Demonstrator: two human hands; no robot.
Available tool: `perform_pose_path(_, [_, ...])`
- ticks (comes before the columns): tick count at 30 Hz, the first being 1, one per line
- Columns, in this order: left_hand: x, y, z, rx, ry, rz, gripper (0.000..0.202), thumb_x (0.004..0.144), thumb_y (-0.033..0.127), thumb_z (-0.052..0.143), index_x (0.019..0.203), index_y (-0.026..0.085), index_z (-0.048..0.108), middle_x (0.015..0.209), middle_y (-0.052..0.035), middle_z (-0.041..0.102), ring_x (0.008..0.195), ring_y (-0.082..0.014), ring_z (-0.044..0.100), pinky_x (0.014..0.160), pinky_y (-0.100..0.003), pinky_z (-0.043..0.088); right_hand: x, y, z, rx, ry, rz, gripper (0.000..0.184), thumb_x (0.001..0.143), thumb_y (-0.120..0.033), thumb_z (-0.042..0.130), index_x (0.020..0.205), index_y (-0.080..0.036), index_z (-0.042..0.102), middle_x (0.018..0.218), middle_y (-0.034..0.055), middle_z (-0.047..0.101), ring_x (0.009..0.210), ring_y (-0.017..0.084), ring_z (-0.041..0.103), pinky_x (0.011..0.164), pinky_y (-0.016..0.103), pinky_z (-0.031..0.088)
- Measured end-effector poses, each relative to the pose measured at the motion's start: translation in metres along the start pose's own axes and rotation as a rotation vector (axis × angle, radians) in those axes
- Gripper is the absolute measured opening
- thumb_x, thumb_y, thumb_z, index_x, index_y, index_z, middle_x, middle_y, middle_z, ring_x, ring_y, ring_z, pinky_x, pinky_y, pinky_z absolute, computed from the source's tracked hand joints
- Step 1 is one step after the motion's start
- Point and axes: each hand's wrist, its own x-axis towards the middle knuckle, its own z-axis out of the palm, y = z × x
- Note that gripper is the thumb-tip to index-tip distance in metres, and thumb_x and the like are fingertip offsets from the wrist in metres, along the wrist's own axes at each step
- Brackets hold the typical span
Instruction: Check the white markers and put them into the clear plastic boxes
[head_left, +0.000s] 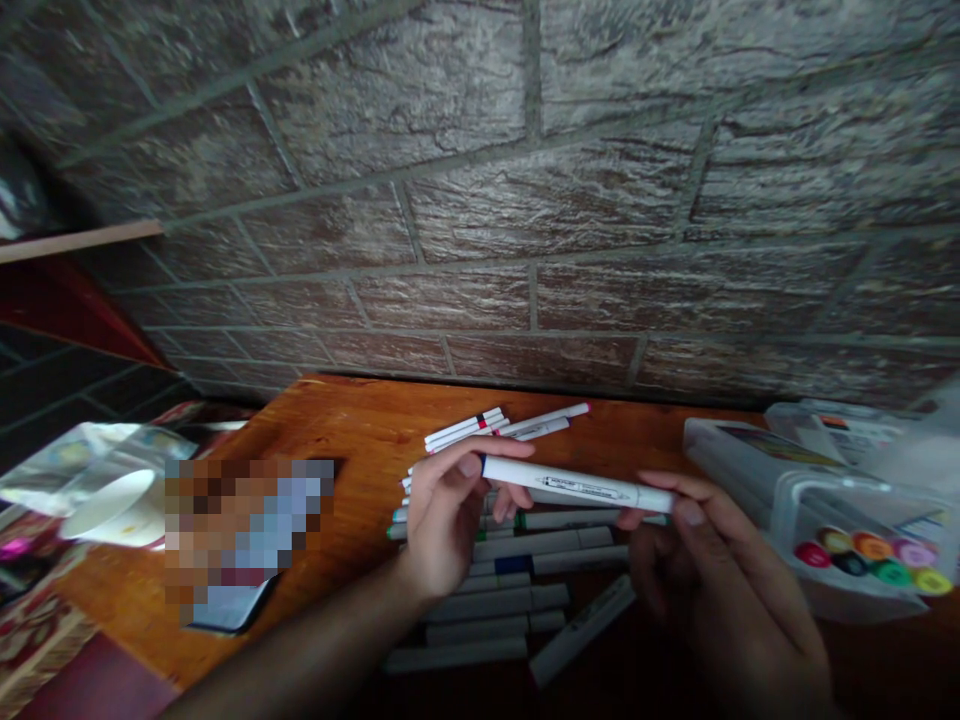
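One white marker was in the air above a brown wooden table. The left hand was clamped on its dark-blue end, and the right hand pinched the opposite end. Taking this marker as the clock's centre, a brick-patterned wall rose at twelve o'clock, and a shelf stood out at ten. The table's far edge ran along the wall; its left edge slanted from ten towards nine o'clock. Loose markers occupied the surface at six and seven, beneath the hands. At three o'clock a clear plastic box with coloured round ends inside limited the right side. Bare wood was open at nine, between the markers and a partly pixelated phone, with a white cup farther out.
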Motion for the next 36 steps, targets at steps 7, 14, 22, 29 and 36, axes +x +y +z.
perform_pose_path(7, [0.006,-0.009,-0.012,0.187,0.049,-0.043,0.029,0.099,0.041,0.066,0.097,0.016,0.081,0.062,-0.0038,0.071,0.051,-0.0129,0.054,0.050,-0.024,0.043,0.003,0.001,0.004,-0.036,-0.055,-0.052,0.031,0.095,-0.056,0.071,0.108,-0.028,0.076,0.078,0.0011,0.068,0.043,0.010,0.051,0.035,0.020,0.039])
perform_pose_path(14, [0.007,-0.014,-0.015,0.286,0.019,-0.134,0.022,0.095,0.038,0.074,0.097,0.017,0.076,0.064,-0.0005,0.070,0.050,-0.0094,0.054,0.050,-0.020,0.043,0.006,0.008,0.001,-0.056,-0.065,-0.020,0.031,0.095,-0.052,0.075,0.112,-0.027,0.073,0.075,-0.0021,0.066,0.047,0.008,0.050,0.040,0.017,0.037])
perform_pose_path(22, [0.007,-0.015,-0.016,0.345,-0.019,-0.125,0.020,0.099,0.036,0.070,0.101,0.017,0.077,0.062,0.0003,0.069,0.049,-0.0087,0.051,0.049,-0.019,0.040,0.011,0.010,0.000,-0.088,-0.060,-0.006,0.034,0.095,-0.051,0.074,0.117,-0.025,0.072,0.074,-0.0015,0.067,0.050,0.009,0.050,0.042,0.019,0.037])
perform_pose_path(29, [0.008,-0.012,-0.009,0.365,0.004,-0.162,0.029,0.096,0.044,0.073,0.092,0.016,0.075,0.055,0.0004,0.067,0.046,-0.0095,0.051,0.046,-0.019,0.039,0.013,0.009,-0.002,-0.167,-0.113,-0.067,0.033,0.097,-0.053,0.071,0.107,-0.022,0.074,0.067,-0.0021,0.063,0.048,0.010,0.047,0.041,0.021,0.034])
perform_pose_path(36, [0.009,-0.011,-0.004,0.430,0.016,-0.190,0.031,0.087,0.045,0.082,0.090,0.016,0.074,0.062,-0.0005,0.069,0.048,-0.0099,0.055,0.047,-0.019,0.044,0.012,0.007,0.000,-0.123,-0.088,-0.042,0.037,0.094,-0.057,0.073,0.103,-0.022,0.072,0.065,-0.0023,0.065,0.045,0.010,0.048,0.040,0.021,0.035])
